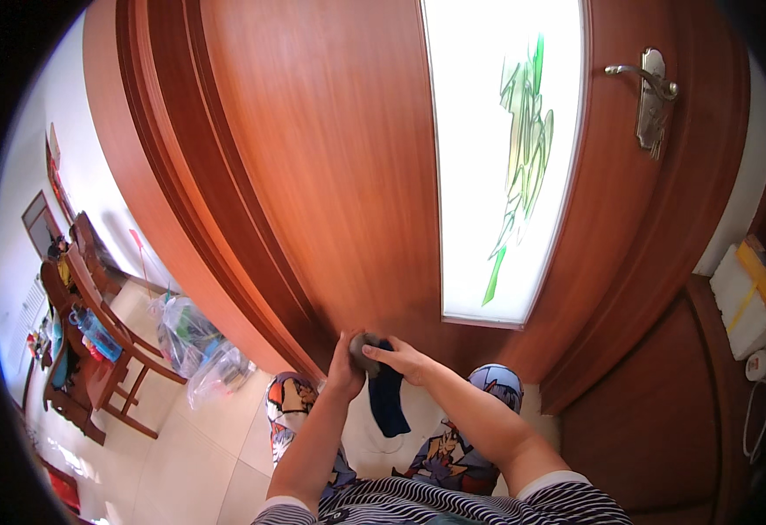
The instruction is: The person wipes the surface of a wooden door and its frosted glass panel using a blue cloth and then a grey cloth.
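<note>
My left hand (346,371) and my right hand (404,361) meet low in front of me, close to the door. Between them is a grey rounded bundle (364,353), apparently of cloth, with my right thumb across it. A dark navy strip of fabric (388,403), like a sock, hangs below my right hand over the floor. Whether the grey part and the navy strip are one piece is hidden by the fingers.
A closed wooden door (330,164) with a glass panel (481,164) and metal handle (652,85) stands ahead. To the left are wooden chairs (110,387) and filled plastic bags (192,335) on the tiled floor (179,453). A wooden panel (639,407) and a white foam box (737,302) are at right.
</note>
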{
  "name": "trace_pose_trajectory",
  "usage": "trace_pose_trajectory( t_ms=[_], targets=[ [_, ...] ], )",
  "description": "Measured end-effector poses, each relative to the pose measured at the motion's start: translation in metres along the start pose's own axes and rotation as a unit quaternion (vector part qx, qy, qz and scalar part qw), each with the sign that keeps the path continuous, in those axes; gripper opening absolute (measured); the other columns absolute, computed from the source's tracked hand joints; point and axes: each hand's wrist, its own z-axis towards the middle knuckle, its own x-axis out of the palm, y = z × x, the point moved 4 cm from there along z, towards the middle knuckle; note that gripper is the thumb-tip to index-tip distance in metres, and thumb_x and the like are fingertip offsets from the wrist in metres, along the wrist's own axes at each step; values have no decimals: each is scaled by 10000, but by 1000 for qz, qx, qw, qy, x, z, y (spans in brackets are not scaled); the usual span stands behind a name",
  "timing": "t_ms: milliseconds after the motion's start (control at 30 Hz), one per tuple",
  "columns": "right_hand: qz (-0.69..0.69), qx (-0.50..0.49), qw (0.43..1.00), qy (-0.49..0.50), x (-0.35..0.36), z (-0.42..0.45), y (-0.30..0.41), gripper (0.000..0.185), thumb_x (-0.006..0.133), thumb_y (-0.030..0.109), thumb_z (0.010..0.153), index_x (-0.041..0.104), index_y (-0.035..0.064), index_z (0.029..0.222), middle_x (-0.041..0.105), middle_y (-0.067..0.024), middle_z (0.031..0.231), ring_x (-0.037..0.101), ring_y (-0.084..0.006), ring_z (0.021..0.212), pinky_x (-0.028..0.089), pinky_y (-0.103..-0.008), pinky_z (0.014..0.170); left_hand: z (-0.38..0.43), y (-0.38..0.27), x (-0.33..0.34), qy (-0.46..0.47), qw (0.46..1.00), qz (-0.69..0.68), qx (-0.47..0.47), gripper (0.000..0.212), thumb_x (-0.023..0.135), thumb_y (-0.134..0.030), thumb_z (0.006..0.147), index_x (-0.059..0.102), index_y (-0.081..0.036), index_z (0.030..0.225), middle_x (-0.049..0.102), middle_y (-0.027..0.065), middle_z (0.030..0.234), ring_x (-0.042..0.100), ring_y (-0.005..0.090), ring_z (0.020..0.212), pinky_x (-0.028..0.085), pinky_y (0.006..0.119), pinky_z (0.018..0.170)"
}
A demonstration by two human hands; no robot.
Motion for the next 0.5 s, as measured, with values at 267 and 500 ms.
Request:
trace_pose_trajectory(
  t_ms=[267, 500],
  targets=[
    [222, 10, 975, -13, -17, 2, 24, 344, 690, 169, 805, 587, 18, 1096, 657, -87, 993, 651, -194, 854, 530, -311, 757, 18, -91, 108, 74, 642, 762, 39, 575, 474, -448, 947, 445, -33, 1344, 557, 139, 1264, 520, 241, 1177, 410, 352, 977],
    [213, 2, 977, -13, -22, 15, 15, 366, 670, 147, 802, 581, -14, 1118, 670, -97, 987, 660, -193, 881, 531, -309, 782, 28, -215, 285, 170, 605, 673, 392, 480, 624, -243, 893, 496, -28, 1303, 623, 49, 863, 579, 125, 772, 482, 297, 684]
  ],
)
